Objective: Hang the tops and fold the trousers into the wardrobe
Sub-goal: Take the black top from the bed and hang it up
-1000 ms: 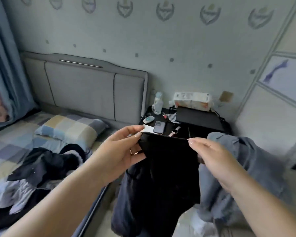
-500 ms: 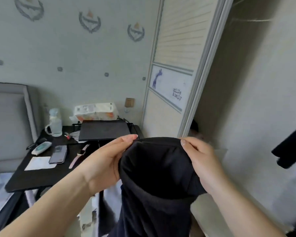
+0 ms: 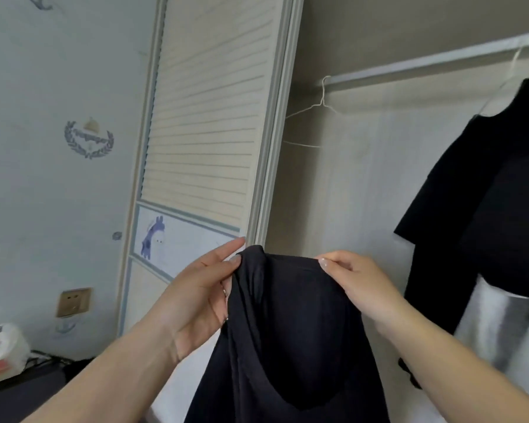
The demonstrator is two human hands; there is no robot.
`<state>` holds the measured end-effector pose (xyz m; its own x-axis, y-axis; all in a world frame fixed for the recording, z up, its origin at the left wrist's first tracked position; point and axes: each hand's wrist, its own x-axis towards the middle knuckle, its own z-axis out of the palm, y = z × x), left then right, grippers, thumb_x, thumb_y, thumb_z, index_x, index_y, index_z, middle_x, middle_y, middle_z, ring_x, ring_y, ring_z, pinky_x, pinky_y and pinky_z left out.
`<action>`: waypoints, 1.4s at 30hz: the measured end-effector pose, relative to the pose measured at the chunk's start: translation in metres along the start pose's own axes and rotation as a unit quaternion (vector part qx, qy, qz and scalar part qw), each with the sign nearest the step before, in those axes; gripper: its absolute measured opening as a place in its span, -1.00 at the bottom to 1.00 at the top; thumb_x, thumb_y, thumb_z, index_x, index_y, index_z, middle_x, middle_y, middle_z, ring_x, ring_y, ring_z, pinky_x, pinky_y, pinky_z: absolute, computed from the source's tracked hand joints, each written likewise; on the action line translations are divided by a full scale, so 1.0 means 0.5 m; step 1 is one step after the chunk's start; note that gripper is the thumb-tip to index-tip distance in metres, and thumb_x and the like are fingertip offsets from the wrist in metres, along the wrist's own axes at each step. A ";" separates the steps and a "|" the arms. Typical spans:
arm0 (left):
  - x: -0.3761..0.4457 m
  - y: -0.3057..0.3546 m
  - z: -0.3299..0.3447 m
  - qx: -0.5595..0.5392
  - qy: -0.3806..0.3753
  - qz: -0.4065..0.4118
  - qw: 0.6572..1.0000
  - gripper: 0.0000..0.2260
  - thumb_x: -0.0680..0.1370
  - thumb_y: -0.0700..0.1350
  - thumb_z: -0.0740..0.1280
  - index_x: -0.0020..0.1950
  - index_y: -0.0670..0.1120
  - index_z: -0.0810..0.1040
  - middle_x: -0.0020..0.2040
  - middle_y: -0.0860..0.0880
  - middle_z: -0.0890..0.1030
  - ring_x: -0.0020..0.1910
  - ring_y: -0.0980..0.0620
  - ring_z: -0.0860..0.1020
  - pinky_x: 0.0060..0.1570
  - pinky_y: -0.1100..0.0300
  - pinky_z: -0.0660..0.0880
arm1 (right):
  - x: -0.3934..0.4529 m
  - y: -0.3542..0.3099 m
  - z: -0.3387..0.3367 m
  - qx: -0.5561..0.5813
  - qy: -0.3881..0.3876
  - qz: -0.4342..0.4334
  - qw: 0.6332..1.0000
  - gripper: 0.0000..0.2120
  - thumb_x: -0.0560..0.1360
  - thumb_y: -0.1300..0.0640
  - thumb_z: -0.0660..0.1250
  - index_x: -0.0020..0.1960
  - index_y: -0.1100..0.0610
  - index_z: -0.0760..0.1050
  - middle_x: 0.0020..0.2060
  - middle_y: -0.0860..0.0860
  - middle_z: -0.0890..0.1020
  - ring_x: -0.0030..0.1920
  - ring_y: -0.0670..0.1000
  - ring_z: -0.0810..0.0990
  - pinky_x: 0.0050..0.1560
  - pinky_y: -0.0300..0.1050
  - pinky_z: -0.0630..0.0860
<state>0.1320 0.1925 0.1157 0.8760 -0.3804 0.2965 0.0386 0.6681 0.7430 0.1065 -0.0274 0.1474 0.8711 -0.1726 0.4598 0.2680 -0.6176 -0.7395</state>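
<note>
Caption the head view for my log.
Both hands hold a black garment before the open wardrobe's empty wire hanger.

wall socket [image 3: 73, 301], tissue pack [image 3: 1, 351], giraffe picture [image 3: 154, 237]

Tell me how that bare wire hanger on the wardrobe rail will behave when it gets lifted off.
The wire hanger looks thin, so it is probably very light and may flex under a grip. It hangs by a small hook on the rail, so it would likely swing or slide if nudged. Both hands, left and right, grip the black garment.
</note>
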 end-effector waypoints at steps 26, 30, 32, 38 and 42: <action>0.553 0.173 0.186 0.086 -0.127 0.215 0.965 -0.78 0.56 -0.35 0.23 0.11 -0.12 0.57 -0.20 -0.13 0.68 -0.31 0.02 0.62 -0.43 0.23 0.56 | 0.783 -0.119 -0.062 -0.160 0.104 -0.144 0.971 -0.55 0.54 0.00 0.26 0.39 0.08 0.32 0.21 0.07 0.54 0.16 0.09 0.53 0.11 -0.11 0.44; 0.604 0.186 0.191 0.133 -0.101 0.252 0.953 -0.74 0.57 -0.36 0.22 0.14 -0.09 0.56 -0.12 -0.21 0.69 -0.25 -0.02 0.66 -0.22 0.16 0.64 | 0.917 -0.123 -0.031 -0.160 0.117 -0.156 0.968 -0.41 0.52 -0.02 0.27 0.49 0.09 0.18 0.39 0.16 0.35 0.33 0.18 0.40 0.28 0.00 0.40; 0.627 0.190 0.186 0.160 -0.085 0.266 0.947 -0.72 0.56 -0.36 0.23 0.16 -0.07 0.56 -0.07 -0.25 0.68 -0.21 -0.05 0.66 -0.15 0.13 0.64 | 0.972 -0.116 -0.022 -0.152 0.120 -0.167 0.967 -0.39 0.52 -0.03 0.26 0.50 0.10 0.15 0.38 0.18 0.36 0.34 0.21 0.40 0.29 0.01 0.39; 0.649 0.192 0.180 0.211 -0.071 0.296 0.929 -0.71 0.52 -0.37 0.27 0.14 -0.06 0.60 0.00 -0.32 0.64 -0.04 -0.19 0.66 -0.11 0.08 0.64 | 1.088 -0.093 0.009 -0.136 0.073 -0.155 0.976 -0.27 0.52 -0.07 0.23 0.55 0.02 -0.08 0.39 0.22 0.36 0.36 0.20 0.39 0.31 0.00 0.36; 0.656 0.190 0.181 0.227 -0.050 0.314 0.920 -0.70 0.50 -0.38 0.30 0.12 -0.07 0.61 0.05 -0.33 0.62 -0.02 -0.21 0.66 -0.13 0.05 0.64 | 1.130 -0.087 0.043 -0.170 0.016 -0.172 0.970 -0.19 0.48 -0.15 0.25 0.55 -0.05 -0.14 0.44 0.15 0.32 0.40 0.21 0.33 0.39 0.19 0.25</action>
<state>0.3796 0.0734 0.3379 0.6067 -0.0827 0.7906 -0.6856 0.4489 0.5731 0.5957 -0.0815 0.4289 0.7392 0.0689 0.6700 0.3849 -0.8595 -0.3363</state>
